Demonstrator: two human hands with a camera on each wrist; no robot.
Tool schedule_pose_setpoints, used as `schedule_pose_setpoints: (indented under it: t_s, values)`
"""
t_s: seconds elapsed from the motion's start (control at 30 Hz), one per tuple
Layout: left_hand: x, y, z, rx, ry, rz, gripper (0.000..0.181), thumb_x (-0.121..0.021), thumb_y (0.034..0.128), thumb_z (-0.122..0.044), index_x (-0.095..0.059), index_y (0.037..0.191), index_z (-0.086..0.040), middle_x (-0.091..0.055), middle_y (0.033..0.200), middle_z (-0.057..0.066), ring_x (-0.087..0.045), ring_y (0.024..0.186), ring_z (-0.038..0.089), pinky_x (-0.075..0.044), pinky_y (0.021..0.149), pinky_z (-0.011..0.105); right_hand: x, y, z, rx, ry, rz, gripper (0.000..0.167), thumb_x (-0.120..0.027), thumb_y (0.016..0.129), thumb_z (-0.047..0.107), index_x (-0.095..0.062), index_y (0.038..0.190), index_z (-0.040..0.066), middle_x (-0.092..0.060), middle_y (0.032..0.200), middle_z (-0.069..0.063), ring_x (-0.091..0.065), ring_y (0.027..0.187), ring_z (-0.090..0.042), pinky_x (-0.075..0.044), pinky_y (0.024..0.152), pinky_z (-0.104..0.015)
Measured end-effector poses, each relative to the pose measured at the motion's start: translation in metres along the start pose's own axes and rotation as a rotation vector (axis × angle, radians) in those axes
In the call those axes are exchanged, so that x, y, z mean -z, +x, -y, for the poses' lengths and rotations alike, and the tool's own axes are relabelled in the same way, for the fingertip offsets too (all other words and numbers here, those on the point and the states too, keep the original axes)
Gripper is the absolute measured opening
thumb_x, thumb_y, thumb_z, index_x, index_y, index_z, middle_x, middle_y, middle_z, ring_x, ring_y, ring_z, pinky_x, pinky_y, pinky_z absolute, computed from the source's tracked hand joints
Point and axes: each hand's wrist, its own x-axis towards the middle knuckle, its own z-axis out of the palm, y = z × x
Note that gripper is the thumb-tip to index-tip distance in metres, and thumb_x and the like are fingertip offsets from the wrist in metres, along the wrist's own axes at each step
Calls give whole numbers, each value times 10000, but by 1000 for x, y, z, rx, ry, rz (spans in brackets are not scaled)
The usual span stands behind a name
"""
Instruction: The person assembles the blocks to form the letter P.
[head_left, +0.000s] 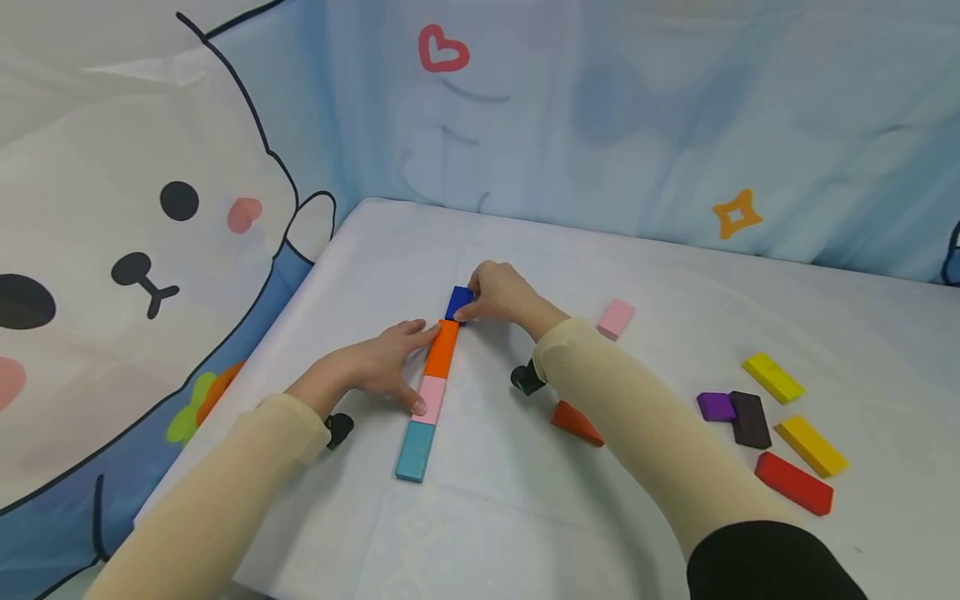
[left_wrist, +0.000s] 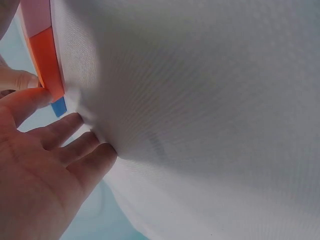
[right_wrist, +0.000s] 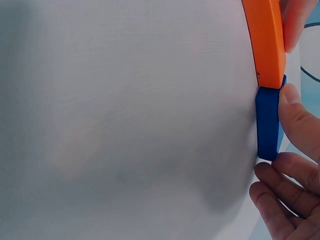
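Observation:
In the head view, a row of blocks runs across the white table: a teal block (head_left: 416, 452), a pink block (head_left: 431, 402), an orange block (head_left: 441, 350) and a blue block (head_left: 458, 301) at the far end. My right hand (head_left: 506, 294) pinches the blue block between thumb and forefinger. In the right wrist view the blue block (right_wrist: 268, 124) meets the end of the orange block (right_wrist: 266, 42). My left hand (head_left: 378, 360) rests beside the row, thumb at the pink block and forefinger touching the orange block, other fingers extended.
Right of the row lie an orange-red block (head_left: 577, 423) partly under the right sleeve and another pink block (head_left: 616, 319). Further right are a purple block (head_left: 716, 407), a dark brown block (head_left: 750, 420), yellow blocks (head_left: 773, 377) and a red block (head_left: 795, 483). A printed curtain (head_left: 600, 125) hangs behind.

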Motion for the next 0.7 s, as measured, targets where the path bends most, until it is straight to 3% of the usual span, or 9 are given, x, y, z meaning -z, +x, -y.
schedule_pose_setpoints:
  t_s: [0.7]
  values:
    - [-1, 2, 0, 10, 2, -5, 1109, -858, 824, -351, -144, 1657, -188, -78, 1737, 127, -96, 1602, 363, -256, 1247, 610, -4, 0, 7, 9, -22, -7, 589, -783, 913, 343, -611, 1351, -11, -667, 1313, -163, -620, 1093, -272, -536, 1074, -389]
